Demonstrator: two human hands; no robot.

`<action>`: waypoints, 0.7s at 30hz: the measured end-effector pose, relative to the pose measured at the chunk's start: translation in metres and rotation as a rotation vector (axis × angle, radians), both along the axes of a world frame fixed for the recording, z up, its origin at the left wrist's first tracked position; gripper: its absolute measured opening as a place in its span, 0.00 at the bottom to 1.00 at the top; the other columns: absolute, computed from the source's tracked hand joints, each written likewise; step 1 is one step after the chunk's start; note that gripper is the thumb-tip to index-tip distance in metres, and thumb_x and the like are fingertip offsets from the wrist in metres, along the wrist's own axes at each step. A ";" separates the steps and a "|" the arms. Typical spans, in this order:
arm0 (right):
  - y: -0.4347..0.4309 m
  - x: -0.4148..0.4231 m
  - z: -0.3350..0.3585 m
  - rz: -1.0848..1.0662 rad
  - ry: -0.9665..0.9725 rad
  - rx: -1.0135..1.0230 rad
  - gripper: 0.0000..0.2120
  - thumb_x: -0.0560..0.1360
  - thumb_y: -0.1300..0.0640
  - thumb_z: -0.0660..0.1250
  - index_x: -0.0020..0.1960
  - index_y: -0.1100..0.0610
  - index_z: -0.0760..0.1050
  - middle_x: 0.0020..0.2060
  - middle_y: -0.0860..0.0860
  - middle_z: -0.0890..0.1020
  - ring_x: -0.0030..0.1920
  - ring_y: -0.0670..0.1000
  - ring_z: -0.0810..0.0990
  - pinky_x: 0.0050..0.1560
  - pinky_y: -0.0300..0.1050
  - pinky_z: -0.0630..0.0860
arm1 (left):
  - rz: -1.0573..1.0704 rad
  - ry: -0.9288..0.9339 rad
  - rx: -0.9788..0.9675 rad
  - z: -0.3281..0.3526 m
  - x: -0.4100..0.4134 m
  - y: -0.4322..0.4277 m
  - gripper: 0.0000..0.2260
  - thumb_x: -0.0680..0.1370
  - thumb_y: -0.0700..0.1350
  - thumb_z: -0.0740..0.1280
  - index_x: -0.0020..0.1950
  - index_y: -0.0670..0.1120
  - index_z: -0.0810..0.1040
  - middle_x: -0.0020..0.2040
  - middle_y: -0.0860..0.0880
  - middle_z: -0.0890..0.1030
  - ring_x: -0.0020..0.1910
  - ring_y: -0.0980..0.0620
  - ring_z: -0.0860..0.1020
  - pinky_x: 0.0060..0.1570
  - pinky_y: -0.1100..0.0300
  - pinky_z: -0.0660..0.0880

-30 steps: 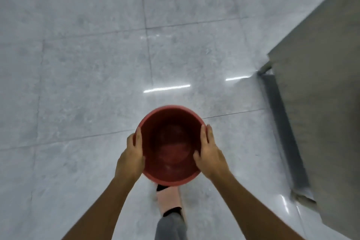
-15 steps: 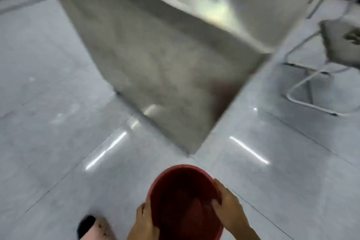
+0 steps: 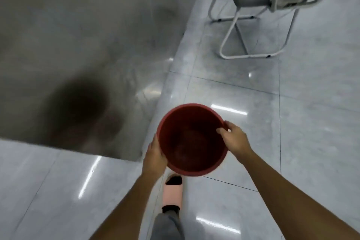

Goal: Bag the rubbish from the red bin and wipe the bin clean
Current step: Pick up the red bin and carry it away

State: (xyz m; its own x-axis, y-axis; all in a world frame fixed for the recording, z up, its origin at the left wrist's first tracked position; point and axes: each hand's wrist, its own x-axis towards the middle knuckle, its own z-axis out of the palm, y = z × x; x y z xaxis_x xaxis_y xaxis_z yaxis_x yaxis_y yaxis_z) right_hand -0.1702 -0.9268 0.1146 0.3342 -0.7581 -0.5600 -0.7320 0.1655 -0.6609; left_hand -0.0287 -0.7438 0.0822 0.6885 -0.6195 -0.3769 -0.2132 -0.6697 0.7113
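The red bin [image 3: 191, 139] is a round plastic bucket held in the air above the tiled floor, its mouth facing me. Its inside looks dark and holds nothing that I can see. My left hand [image 3: 154, 155] presses against the bin's left outer wall. My right hand [image 3: 233, 137] grips the right rim, with the fingers curled over the edge into the bin.
A large grey counter side [image 3: 78, 54] fills the left, its corner close to the bin. A white-framed chair [image 3: 253, 15] with cloth on it stands at the top right. My foot in a pink slipper [image 3: 172, 193] is below the bin on the glossy grey floor [image 3: 292, 122].
The view has swung round as I walk with the bin: the counter now lies at my left and the chair is nearer. My right hand has shifted from the wall onto the rim.
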 end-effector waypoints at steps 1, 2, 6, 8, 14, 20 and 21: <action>-0.011 0.012 -0.012 -0.012 -0.005 0.020 0.18 0.77 0.54 0.64 0.66 0.53 0.75 0.52 0.51 0.81 0.48 0.52 0.77 0.53 0.50 0.77 | -0.008 -0.007 0.028 -0.011 0.015 -0.016 0.26 0.78 0.37 0.62 0.74 0.49 0.61 0.61 0.43 0.77 0.57 0.45 0.76 0.53 0.54 0.73; -0.022 0.025 -0.024 -0.023 -0.013 0.044 0.20 0.77 0.53 0.64 0.68 0.53 0.74 0.51 0.50 0.79 0.49 0.53 0.78 0.56 0.53 0.79 | -0.005 -0.001 0.060 -0.023 0.030 -0.029 0.28 0.77 0.36 0.62 0.75 0.50 0.59 0.61 0.43 0.77 0.57 0.44 0.76 0.55 0.51 0.74; -0.056 0.074 -0.070 -0.023 -0.049 0.121 0.20 0.76 0.52 0.64 0.68 0.51 0.73 0.54 0.50 0.80 0.54 0.55 0.79 0.59 0.56 0.79 | 0.009 0.051 0.145 -0.065 0.079 -0.076 0.32 0.74 0.33 0.61 0.76 0.49 0.57 0.63 0.40 0.74 0.58 0.40 0.75 0.58 0.45 0.74; -0.066 0.092 -0.091 -0.016 -0.062 0.129 0.19 0.76 0.54 0.64 0.67 0.51 0.73 0.55 0.50 0.81 0.55 0.55 0.80 0.59 0.53 0.78 | 0.039 0.090 0.170 -0.080 0.097 -0.092 0.32 0.73 0.33 0.62 0.76 0.49 0.57 0.65 0.40 0.72 0.60 0.40 0.74 0.60 0.44 0.72; -0.077 0.118 -0.130 -0.013 -0.038 0.196 0.22 0.78 0.55 0.63 0.72 0.52 0.68 0.63 0.52 0.78 0.60 0.57 0.78 0.62 0.55 0.77 | 0.092 0.172 0.175 -0.110 0.117 -0.109 0.32 0.72 0.34 0.65 0.75 0.45 0.59 0.70 0.43 0.68 0.65 0.43 0.72 0.64 0.46 0.70; -0.070 0.096 -0.124 0.085 -0.054 0.337 0.23 0.79 0.58 0.61 0.73 0.54 0.65 0.67 0.55 0.73 0.65 0.60 0.75 0.66 0.55 0.74 | 0.122 0.301 0.130 -0.096 0.100 -0.094 0.27 0.77 0.40 0.65 0.74 0.48 0.61 0.69 0.46 0.67 0.65 0.46 0.71 0.63 0.53 0.71; -0.066 0.092 -0.115 0.117 -0.027 0.275 0.22 0.80 0.58 0.60 0.73 0.55 0.66 0.66 0.55 0.73 0.64 0.59 0.75 0.64 0.51 0.74 | 0.113 0.258 0.138 -0.086 0.096 -0.091 0.26 0.77 0.39 0.64 0.74 0.47 0.62 0.70 0.46 0.66 0.65 0.46 0.71 0.60 0.56 0.70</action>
State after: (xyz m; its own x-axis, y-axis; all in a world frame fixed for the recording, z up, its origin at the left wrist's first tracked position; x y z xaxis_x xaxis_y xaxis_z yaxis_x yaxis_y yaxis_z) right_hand -0.0787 -0.9929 -0.0004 0.4281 -0.5344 -0.7288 -0.7396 0.2563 -0.6224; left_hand 0.0668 -0.8352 -0.0034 0.6210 -0.4749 -0.6236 0.0440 -0.7732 0.6326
